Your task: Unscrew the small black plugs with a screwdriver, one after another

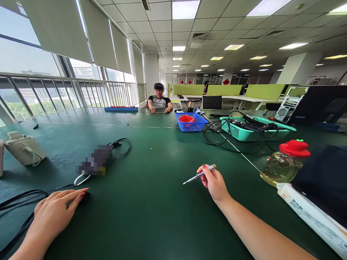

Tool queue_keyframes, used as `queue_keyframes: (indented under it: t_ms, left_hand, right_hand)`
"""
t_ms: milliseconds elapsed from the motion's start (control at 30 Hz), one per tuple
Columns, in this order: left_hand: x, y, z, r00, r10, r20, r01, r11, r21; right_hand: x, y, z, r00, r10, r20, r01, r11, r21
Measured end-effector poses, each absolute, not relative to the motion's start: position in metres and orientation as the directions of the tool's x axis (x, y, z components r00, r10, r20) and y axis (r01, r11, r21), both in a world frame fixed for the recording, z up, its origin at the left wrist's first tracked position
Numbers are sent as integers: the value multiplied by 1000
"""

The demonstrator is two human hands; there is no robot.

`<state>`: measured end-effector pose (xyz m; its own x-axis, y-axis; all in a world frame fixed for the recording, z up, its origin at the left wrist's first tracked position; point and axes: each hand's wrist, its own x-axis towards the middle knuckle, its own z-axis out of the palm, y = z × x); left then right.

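Observation:
My right hand (214, 182) is closed in a pinch on a slim screwdriver (194, 177), its metal tip pointing left just above the green table (158, 206). My left hand (54, 213) lies flat on the table at the lower left, fingers stretched out. Its fingertips rest on a small dark object (85, 197) beside black cables (9, 205). A blurred dark item with a white cord (97, 161) lies a little beyond that hand.
A white pouch-like device (21, 149) sits at the left. At the right stand a red-capped bottle of yellow liquid (283, 165), a white packet (311, 218) and a dark bag (330, 181). Farther back are a blue basket (191, 123), a teal basket of cables (249, 130), and a seated person (159, 100).

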<state>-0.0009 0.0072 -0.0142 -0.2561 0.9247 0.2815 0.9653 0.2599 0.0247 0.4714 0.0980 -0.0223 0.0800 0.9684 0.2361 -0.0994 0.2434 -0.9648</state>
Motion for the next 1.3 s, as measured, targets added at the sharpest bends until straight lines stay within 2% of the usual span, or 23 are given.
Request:
queue_keyframes:
  t_ms: [200,400,633,933,1033,1167,1233,1300]
  left_hand:
    - [6,4,-7,-283,918,277,954,300,-18]
    - [3,1,-1,-485,832,270,873,478,94]
    - [-3,9,-8,-420,899,126,907,412,84]
    - [9,6,3,-472,874,114,881,464,90]
    - [9,2,6,-478,862,168,878,464,118]
    - [14,-6,6,-468,809,356,883,411,228]
    - [17,-7,2,-359,805,472,931,273,241]
    - [18,-6,-4,-168,827,536,980,83,179]
  right_hand:
    - [471,97,-22,70,969,238,-91,244,-966]
    - [471,97,-21,77,970,231,-106,238,-965]
    - [471,97,-21,78,970,229,-115,237,-965]
    - [471,98,-23,74,970,230,-96,236,-967]
    - [471,98,-24,75,972,222,-98,229,-969]
    - [471,97,-22,66,973,223,-101,229,-968]
    - [471,97,-21,66,972,223,-104,230,-968]
    - [470,97,-21,65,972,226,-106,232,-967]
